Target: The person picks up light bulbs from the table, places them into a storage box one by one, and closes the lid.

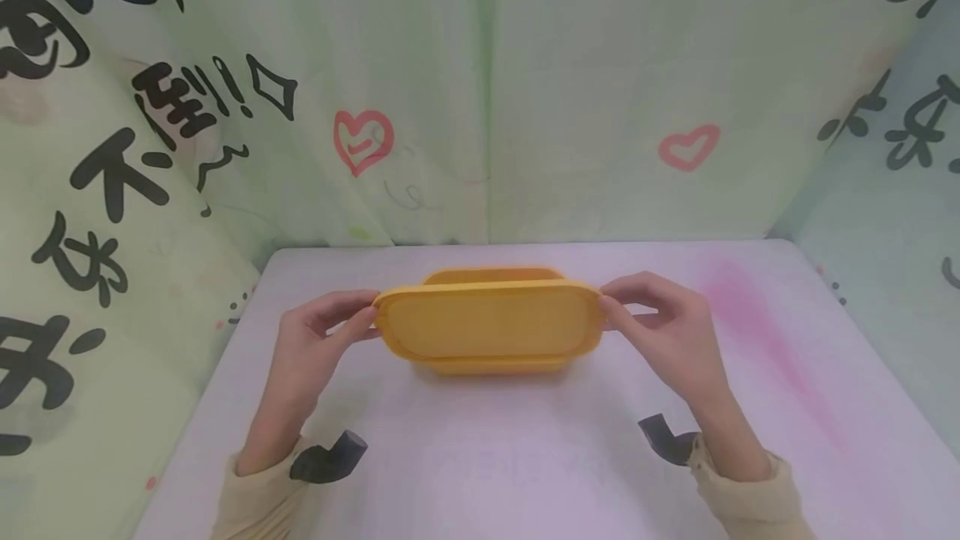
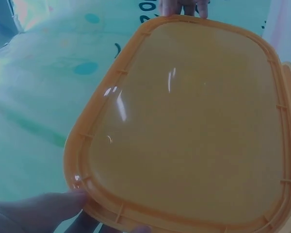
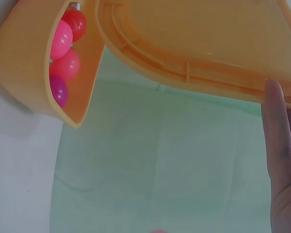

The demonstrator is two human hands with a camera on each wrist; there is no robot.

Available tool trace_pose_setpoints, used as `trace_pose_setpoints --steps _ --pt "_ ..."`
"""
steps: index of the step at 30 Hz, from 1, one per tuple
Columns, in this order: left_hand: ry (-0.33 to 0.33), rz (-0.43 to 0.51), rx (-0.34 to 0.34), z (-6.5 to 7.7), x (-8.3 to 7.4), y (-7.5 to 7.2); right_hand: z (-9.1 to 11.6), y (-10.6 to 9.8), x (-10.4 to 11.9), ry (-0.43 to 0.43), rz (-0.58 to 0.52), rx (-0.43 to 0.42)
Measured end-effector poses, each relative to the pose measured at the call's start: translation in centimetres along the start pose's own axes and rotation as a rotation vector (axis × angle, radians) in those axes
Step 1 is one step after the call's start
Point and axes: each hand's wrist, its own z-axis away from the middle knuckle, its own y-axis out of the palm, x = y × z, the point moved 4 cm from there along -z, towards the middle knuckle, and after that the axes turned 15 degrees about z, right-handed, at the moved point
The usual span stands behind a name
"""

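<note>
A yellow-orange plastic lid [image 1: 487, 322] is held tilted on edge in front of a box of the same colour [image 1: 495, 367]. My left hand [image 1: 318, 348] pinches the lid's left end between thumb and fingers. At the opposite end, my right hand [image 1: 675, 332] pinches the rim, its thumb lying on the near face in the right wrist view. That view also shows the open box [image 3: 24, 53] standing apart from the lid, with several small coloured light bulbs [image 3: 65, 65] inside, pink, red and purple, some with metal screw bases. In the head view the lid hides the box's contents.
The box stands on a white table [image 1: 487, 457] with a pink stain [image 1: 757, 332] at its right. Pale green cloth [image 1: 600, 90] with black writing and red hearts hangs behind and at both sides. Dark straps [image 1: 330, 458] show at both cuffs.
</note>
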Motion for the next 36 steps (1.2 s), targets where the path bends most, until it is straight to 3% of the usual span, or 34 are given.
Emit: trace_pose_setpoints --steps 14,24,36 --pt "-0.060 -0.054 -0.058 -0.3 1.4 0.0 -0.3 0.9 -1.4 0.028 -0.010 0.067" --pt "-0.128 -0.031 -0.061 -0.6 2.8 0.3 -0.5 1.6 -3.0 0.122 -0.014 0.042" --pt "-0.159 -0.045 -0.097 -0.9 4.2 0.5 -0.4 2.2 -4.4 0.136 0.071 0.071"
